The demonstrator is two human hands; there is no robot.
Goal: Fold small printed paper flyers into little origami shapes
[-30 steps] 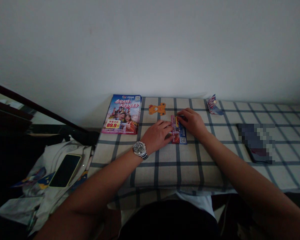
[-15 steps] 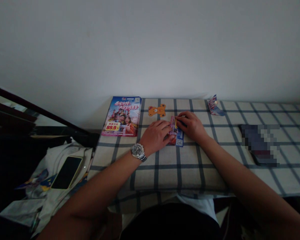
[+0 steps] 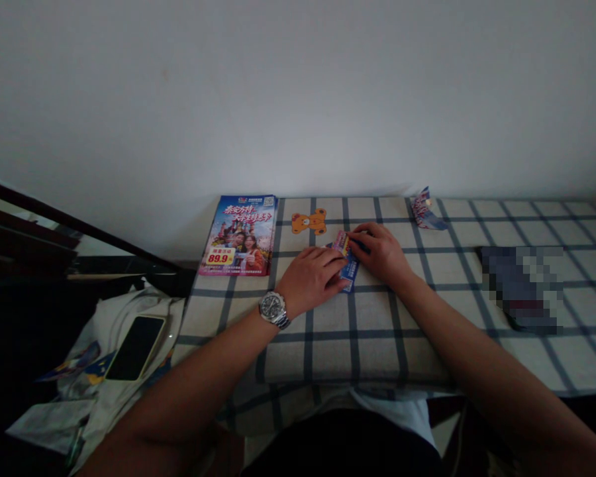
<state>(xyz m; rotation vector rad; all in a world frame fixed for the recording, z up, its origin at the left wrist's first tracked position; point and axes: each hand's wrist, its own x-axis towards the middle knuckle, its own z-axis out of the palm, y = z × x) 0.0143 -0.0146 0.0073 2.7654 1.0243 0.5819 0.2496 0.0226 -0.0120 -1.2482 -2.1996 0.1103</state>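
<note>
A small folded flyer, blue with pink and yellow print, lies on the checked cloth between my hands. My left hand, a metal watch on its wrist, is closed over the flyer's left part with curved fingers and covers much of it. At the flyer's upper right edge, the thumb and fingers of my right hand are pinched together on the paper. A stack of flat flyers lies to the left. Just beyond my left hand is an orange bear-shaped cutout.
A folded piece of printed paper stands near the wall. On the right lies a dark, pixelated flat object. Below the table's left edge, a phone rests on white bags.
The folded flyer has turned slant-wise, its QR-code corner swinging left under my left hand. Less of its pink side shows. Both hands stay on it.
</note>
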